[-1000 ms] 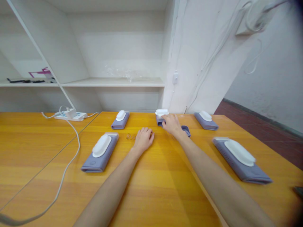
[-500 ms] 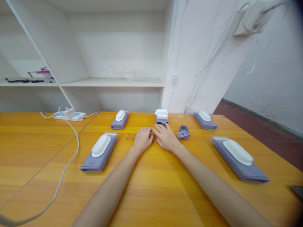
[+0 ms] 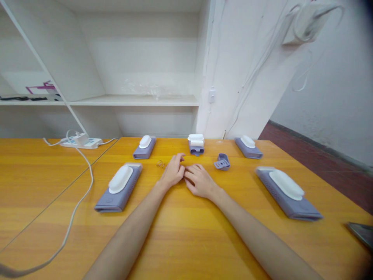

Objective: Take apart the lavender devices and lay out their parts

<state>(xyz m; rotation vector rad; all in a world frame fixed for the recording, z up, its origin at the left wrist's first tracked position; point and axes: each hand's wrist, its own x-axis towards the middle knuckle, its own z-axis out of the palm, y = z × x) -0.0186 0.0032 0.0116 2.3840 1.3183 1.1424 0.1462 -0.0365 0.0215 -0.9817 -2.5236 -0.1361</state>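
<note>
Coil (image 3: 160, 164) is lying toward the far edge of the surface (image 3: 180, 237), beside the left hand (image 3: 174, 171); this and the right hand (image 3: 199, 181) are curling, any grip being hidden; leftward sweeping could be snagging the coil.

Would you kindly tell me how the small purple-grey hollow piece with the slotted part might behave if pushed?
The small purple-grey hollow piece is probably light, its walls looking thin. It would likely slide fairly easily, since the glossy orange wooden table looks smooth. The slotted part might shift separately; whether it's attached isn't clear.
</note>
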